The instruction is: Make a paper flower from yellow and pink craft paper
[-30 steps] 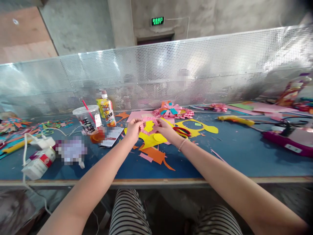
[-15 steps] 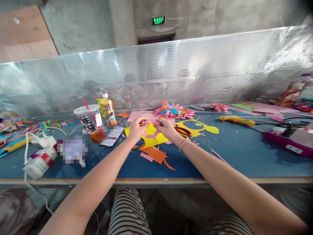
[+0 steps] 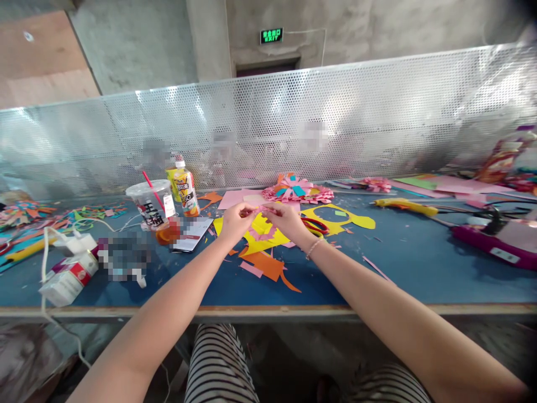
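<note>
Between my two hands hangs a ring of pink fringed paper strip (image 3: pixel 263 234), its top edge pinched by both. My left hand (image 3: pixel 237 221) is closed on the strip's left side, and my right hand (image 3: pixel 286 219) is closed on its right side, the fingertips close together. Beneath the ring lies cut yellow paper (image 3: pixel 268 244). Red-handled scissors (image 3: pixel 315 226) lie just right of my right hand. Closer to me are orange paper scraps (image 3: pixel 268 265). Fingertips partly hide the strip's top.
Behind my hands sits a layered pink paper flower (image 3: pixel 297 190). Left stand a plastic cup (image 3: pixel 151 204) with a red straw and a drink bottle (image 3: pixel 188 187). A yellow craft knife (image 3: pixel 406 207) and a purple glue gun (image 3: pixel 490 246) lie right. A perforated metal screen (image 3: pixel 268 134) bounds the back.
My fingers have shifted slightly at the top of the pink paper strip, and the ring's shape has changed a little. The things on the table have stayed put.
</note>
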Available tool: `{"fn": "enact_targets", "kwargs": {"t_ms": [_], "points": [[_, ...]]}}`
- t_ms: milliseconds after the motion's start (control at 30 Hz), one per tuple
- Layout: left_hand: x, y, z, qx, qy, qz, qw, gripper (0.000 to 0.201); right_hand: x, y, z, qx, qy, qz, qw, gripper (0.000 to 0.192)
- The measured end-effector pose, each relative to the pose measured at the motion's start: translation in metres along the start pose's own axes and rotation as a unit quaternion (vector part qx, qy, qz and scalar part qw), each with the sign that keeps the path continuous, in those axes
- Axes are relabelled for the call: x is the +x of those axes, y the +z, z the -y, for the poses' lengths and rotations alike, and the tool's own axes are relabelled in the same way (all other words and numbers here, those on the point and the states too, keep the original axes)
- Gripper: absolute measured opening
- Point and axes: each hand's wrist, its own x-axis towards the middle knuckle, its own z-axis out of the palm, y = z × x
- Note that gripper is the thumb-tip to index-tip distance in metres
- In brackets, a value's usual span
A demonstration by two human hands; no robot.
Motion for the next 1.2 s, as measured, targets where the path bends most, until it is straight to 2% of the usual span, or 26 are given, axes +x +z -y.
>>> {"fn": "enact_targets", "kwargs": {"t_ms": [100,233,533,700,833,1000,1200], "points": [[-0.002,0.000,-0.003,0.015,0.003,0.003,1.000,0.016,-0.001,0.000,0.001,0.000,0.000,0.009,1.000,0.028],[-0.003,0.000,-0.005,0.027,0.043,0.012,0.999,0.011,-0.003,0.000,0.002,-0.006,-0.002,0.008,1.000,0.030],[-0.002,-0.001,-0.001,0.037,0.086,0.022,0.995,0.006,-0.003,-0.001,0.002,-0.018,0.004,0.005,1.000,0.024],[-0.001,-0.001,0.002,0.019,0.054,0.009,0.998,0.006,0.000,0.002,-0.005,0.010,0.017,-0.005,1.000,0.030],[0.000,-0.001,0.005,0.017,0.024,-0.027,0.999,0.007,-0.001,0.005,-0.006,0.074,0.081,0.000,0.994,0.044],[0.002,-0.001,0.009,0.012,-0.006,-0.047,0.999,0.009,-0.002,0.006,-0.007,0.104,0.153,0.013,0.983,0.037],[0.003,-0.002,0.006,0.029,-0.033,-0.054,0.998,0.006,0.005,0.005,-0.019,0.085,0.130,0.008,0.988,0.023]]}}
